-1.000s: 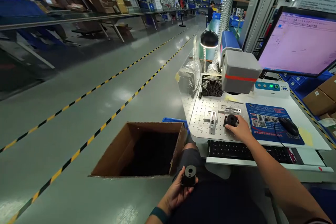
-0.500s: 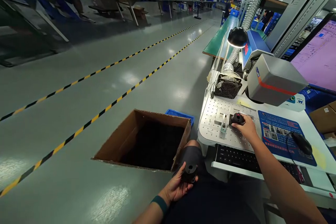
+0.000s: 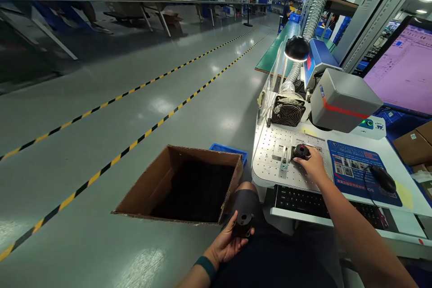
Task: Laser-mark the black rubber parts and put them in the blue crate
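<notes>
My left hand (image 3: pixel 227 242) is closed round a black rounded plastic part (image 3: pixel 243 222) with small holes in its face, held above my lap. On the perforated metal plate (image 3: pixel 266 166), my right hand (image 3: pixel 313 164) grips a similar black plastic part (image 3: pixel 300 151) by its right side. That part sits against a small metal fixture (image 3: pixel 284 155), and a red light spot shows on its top. Above and behind it is the grey box-shaped machine head (image 3: pixel 344 99) with a red stripe. A cardboard box (image 3: pixel 145 189) with a dark mass inside stands left of my knee.
A small fan (image 3: pixel 288 111) and a lit black lamp (image 3: pixel 297 48) stand behind the plate. To the right lie a blue mat (image 3: pixel 357 166) and a black mouse (image 3: pixel 383 179). A keyboard (image 3: pixel 303 201) sits on a tray below. Behind the box is a blue bin (image 3: pixel 229 148).
The view has shifted slightly, so the bench appears a little further left. Both hands keep their grips on the black parts, with no clear movement of either part.
</notes>
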A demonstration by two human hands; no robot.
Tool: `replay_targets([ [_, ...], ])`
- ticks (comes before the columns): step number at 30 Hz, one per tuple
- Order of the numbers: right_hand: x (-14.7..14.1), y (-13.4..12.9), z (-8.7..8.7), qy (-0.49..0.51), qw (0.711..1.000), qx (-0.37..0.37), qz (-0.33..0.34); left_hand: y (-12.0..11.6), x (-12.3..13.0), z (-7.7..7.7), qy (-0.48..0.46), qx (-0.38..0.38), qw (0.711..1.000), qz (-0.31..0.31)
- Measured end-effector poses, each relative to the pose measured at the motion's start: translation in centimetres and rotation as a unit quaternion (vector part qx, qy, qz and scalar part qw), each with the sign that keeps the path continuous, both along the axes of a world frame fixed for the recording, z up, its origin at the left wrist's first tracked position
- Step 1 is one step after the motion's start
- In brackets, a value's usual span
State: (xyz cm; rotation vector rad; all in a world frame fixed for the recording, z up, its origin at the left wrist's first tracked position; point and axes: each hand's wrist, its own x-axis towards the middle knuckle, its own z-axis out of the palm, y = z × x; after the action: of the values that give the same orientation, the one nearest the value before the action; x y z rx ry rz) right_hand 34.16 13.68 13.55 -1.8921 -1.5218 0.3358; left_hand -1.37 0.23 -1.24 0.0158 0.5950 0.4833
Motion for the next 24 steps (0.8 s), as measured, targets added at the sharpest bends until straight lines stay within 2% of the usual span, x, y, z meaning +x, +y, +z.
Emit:
replay_targets([
  [8, -0.5, -1.3, -0.9, 0.0, 0.999, 0.022, -0.032, -0.6, -0.1, -0.6, 0.01, 0.002, 1.0, 0.01],
  [18, -0.7, -0.8, -1.9, -0.003, 0.999, 0.014, -0.045, -0.7, 0.0, -0.7, 0.032, -0.014, 0.999, 0.007],
  [24, -0.8, -1.0, -1.8, 0.001, 0.999, 0.005, -0.046, -0.7, 0.1, -0.7, 0.034, -0.025, 0.999, -0.001],
])
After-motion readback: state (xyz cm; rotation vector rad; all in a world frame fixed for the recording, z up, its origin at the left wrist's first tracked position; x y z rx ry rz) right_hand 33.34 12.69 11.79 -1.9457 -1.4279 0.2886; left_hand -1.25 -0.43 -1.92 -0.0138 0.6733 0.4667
